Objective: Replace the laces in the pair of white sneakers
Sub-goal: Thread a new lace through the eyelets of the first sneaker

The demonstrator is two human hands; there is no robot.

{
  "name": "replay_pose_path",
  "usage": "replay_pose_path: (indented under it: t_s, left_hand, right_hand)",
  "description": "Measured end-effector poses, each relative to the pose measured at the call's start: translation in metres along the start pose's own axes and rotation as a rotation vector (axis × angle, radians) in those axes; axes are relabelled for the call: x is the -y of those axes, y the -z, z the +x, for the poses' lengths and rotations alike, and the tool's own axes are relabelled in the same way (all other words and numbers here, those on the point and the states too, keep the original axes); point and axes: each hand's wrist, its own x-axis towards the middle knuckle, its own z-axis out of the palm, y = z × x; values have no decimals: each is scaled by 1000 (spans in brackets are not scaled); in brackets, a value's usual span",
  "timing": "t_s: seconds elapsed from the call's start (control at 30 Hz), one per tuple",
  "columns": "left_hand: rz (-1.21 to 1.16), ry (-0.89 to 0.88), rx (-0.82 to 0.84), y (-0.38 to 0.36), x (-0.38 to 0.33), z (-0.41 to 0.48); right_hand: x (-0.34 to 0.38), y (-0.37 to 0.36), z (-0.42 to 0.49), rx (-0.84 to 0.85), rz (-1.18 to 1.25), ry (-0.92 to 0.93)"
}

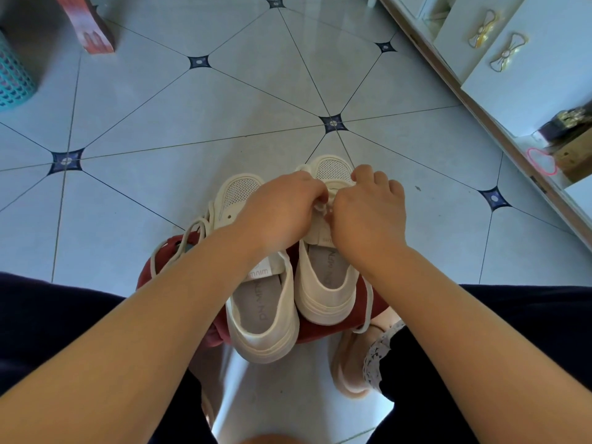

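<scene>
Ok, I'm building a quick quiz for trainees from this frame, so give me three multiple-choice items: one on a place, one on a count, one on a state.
1. The white sneakers stand on: A) bare tiles B) a red stool C) a shelf.
2. Gold bow handles on the cabinet: A) two B) one C) four.
3. The left hand and right hand are: A) flat on the floor B) holding scissors C) pinching a lace on the right sneaker.

Answers: 1 B, red shows beneath both soles; 2 A, two bows sit on the white doors; 3 C, the curled fingers of both hands meet at that shoe's lace.
</scene>
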Motion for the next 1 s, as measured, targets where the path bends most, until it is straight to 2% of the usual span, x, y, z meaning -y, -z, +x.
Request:
replay_pose_path:
  t_s: [0.1, 0.23, 0.3, 0.47, 0.63, 0.87, 1.0]
  left_hand:
    - [-26, 5, -14, 1, 1, 0]
    - [-101, 59, -35, 4, 1, 1]
    - [-121, 71, -32, 7, 0, 1]
    - [-150, 112, 8, 11, -3, 4]
    - [-514, 258, -4, 15, -8, 6]
    - [-583, 188, -183, 16, -12, 7]
    - [-592, 190, -196, 15, -14, 7]
  right_hand:
    - [-10, 2, 8, 52, 286, -100]
    - [-30, 8, 17, 214, 1129, -401]
    - [-35, 10, 17, 307, 1341, -505]
    - [-36, 10, 15, 374, 1422, -517]
    - [-35, 9, 15, 355, 1391, -482]
    - [-33, 8, 14, 352, 1396, -473]
    - [-34, 7, 13, 346, 1381, -459]
